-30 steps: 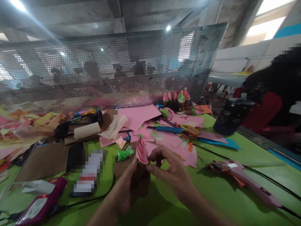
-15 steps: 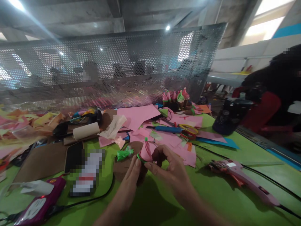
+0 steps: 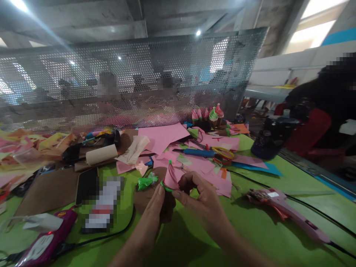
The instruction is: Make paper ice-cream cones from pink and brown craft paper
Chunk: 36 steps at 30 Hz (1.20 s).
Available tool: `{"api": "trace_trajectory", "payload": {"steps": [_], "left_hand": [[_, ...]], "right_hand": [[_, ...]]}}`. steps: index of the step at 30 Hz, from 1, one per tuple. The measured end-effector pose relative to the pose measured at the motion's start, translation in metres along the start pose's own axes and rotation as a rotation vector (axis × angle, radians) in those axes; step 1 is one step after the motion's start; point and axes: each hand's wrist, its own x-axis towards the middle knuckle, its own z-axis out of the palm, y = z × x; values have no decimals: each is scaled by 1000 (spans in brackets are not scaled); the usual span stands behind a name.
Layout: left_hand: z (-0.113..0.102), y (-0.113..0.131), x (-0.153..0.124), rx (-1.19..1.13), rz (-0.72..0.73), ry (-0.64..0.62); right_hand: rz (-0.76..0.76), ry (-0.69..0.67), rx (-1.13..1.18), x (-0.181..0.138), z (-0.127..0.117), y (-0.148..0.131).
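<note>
Between my two hands is a small ice-cream cone craft with a pleated pink swirl, a green tip and a green band round the swirl's foot. My left hand is closed around its lower part from the left, thumb near the green band. From the right, my right hand pinches the edge of the pink swirl with thumb and bent fingers. A brown sheet lies beneath, carrying a bright green lump in clear wrap. What is under the band is mostly hidden by my fingers.
Pink sheets, scissors with yellow handles and a blue-handled tool lie beyond my hands. At right are a pink glue gun and a dark bottle. A phone and purple power strip lie left. Finished cones stand behind.
The cone craft has turned and tilted slightly left between my fingers, showing more of its green band. Both hands stay in nearly the same place.
</note>
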Motion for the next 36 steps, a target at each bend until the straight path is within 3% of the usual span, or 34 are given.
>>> {"api": "trace_trajectory", "payload": {"steps": [6,12,23,36], "left_hand": [[8,-1,0,6,35,1],[6,-2,0,53,52,15],[10,1,1,-51,-18,-38],[6,-3,3,-102,-56,-28]], "right_hand": [[77,-30,107,1,-2,-1],[38,5,81,1,1,-2],[121,-26,191,1,0,2],[86,-15,136,2,0,0]]}}
